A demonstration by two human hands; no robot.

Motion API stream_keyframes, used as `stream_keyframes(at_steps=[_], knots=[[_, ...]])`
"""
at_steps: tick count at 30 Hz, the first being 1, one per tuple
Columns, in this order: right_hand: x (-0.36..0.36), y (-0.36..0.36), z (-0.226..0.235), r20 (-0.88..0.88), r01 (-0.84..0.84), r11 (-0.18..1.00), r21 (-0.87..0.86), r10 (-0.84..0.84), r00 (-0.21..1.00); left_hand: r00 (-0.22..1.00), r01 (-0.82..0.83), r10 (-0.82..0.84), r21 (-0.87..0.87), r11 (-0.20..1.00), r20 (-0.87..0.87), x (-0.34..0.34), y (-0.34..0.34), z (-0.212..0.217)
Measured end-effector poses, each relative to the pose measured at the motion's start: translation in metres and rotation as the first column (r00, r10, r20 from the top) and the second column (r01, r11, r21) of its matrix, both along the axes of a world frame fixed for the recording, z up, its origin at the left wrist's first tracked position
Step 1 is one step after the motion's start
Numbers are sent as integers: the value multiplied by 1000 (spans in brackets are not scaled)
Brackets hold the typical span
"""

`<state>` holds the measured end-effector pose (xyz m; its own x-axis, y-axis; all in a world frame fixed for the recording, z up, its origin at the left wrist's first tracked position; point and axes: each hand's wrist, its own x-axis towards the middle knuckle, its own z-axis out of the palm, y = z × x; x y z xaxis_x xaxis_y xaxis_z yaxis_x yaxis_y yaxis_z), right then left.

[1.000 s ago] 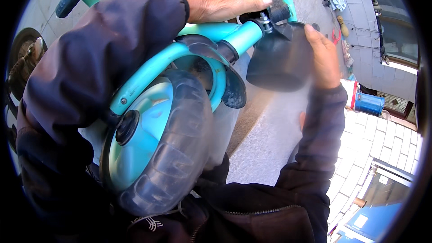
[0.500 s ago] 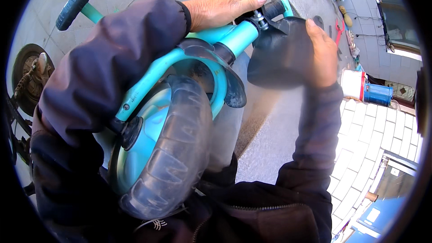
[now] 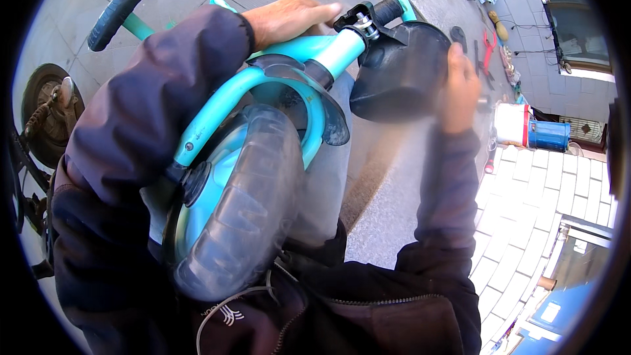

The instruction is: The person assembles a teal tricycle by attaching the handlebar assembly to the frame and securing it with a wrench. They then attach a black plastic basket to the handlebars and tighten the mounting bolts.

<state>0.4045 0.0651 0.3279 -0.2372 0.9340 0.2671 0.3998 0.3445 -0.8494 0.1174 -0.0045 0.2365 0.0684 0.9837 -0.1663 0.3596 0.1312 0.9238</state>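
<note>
Against my lap: teal tricycle [image 3: 263, 92], upturned, its grey wheel [image 3: 240, 204] nearest me. Beyond, my left hand [image 3: 289, 18] lies flat over the frame tube; my right hand [image 3: 460, 89], blurred, cups the black saddle [image 3: 397, 72]. Farther off, red pliers [image 3: 488, 46] on paving.
</note>
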Motion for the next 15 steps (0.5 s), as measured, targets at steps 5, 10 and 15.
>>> stream_keyframes(at_steps=[5,10,15], knots=[[28,-2,-24,23,-4,992,129,1,1000,986,1,12,78,997,-166,-10,-35,-6],[58,-2,-46,159,-73,986,153,48,986,996,68,-68,-6,998,-64,-5,-46,3],[71,-14,-60,200,-16,991,134,-11,980,988,137,-140,-55,989,-57,-1,-59,1]])
